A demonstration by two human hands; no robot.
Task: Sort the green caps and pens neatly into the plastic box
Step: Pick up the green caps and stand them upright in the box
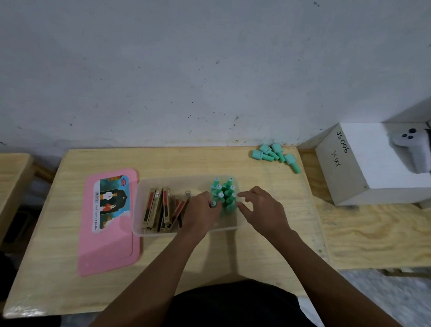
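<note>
**Both hands at the upright green caps inside the box**

While the clear plastic box [142, 228] sits mid-table, its left edge touches the pink lid [107, 232] lying flat beside it. Upright brown-and-red pens [158, 210] fill the box's left half; standing green caps [224, 194] cluster in its right half. The left hand [202, 209] pinches one cap [213, 203] at the cluster's near-left corner. The right hand [261, 210] is unclenched, fingers spread, fingertips touching the cluster's right side. Loose green caps [275, 154] lie well apart near the table's far right corner, by the wall. Bare wood stays open in front of the box and behind it. A white carton [357, 167] stands on the neighbouring table to the right.
</note>
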